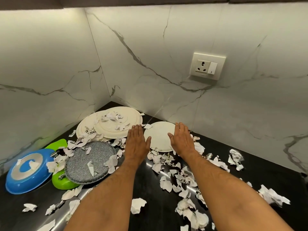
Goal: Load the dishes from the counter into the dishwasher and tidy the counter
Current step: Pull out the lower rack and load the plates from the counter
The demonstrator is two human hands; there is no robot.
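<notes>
Fingers flat and spread on both sides, left hand [137, 140] and right hand [181, 139] flanking the small cream plate [158, 135]; slide under opposite rims, shed paper scraps [166, 184] first.

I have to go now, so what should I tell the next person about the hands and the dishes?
Left hand and right hand: open, empty, either side of the small white plate.
On the black counter: two stacked cream plates in the corner, grey speckled plate, green dish, blue dish.
Done: nothing visibly loaded.
Left: every dish, plus torn paper scraps everywhere.
</notes>
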